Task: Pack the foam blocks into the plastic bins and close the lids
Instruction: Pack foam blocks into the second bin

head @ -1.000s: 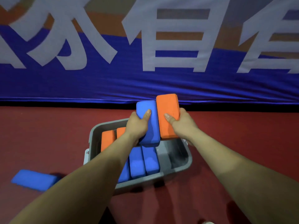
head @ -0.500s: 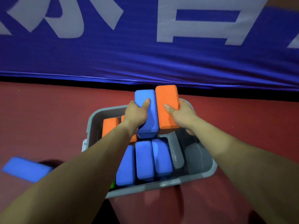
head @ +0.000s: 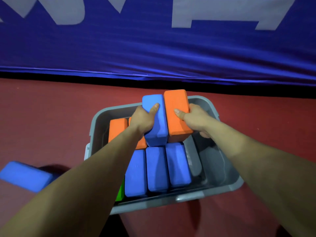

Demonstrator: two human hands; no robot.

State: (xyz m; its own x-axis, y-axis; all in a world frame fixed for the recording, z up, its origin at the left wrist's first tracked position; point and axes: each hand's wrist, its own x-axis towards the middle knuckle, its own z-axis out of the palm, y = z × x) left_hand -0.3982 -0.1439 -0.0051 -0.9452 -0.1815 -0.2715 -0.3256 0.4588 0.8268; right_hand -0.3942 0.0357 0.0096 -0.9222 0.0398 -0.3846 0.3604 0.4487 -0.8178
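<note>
A grey plastic bin (head: 227, 183) is seen below both hands on the red floor (head: 51, 120), with a blue banner (head: 153, 53) bearing pale lettering hung beyond them. Inside the bin, three blue blocks (head: 157, 168) are stood in a row just nearer than the hands, two orange blocks (head: 117, 129) are packed under the left forearm, and a green sliver (head: 120, 192) is glimpsed beneath that arm. A loose blue block (head: 25, 176) is left on the floor well to the left of the left hand. The blue foam block (head: 156, 124) is gripped by the left hand (head: 142, 119) and the orange foam block (head: 177, 117) by the right hand (head: 195, 117), the two blocks pressed side by side. The packing step is judged to be in hand: both blocks would next need lowering into the empty space under the right hand. No lid is visible.
</note>
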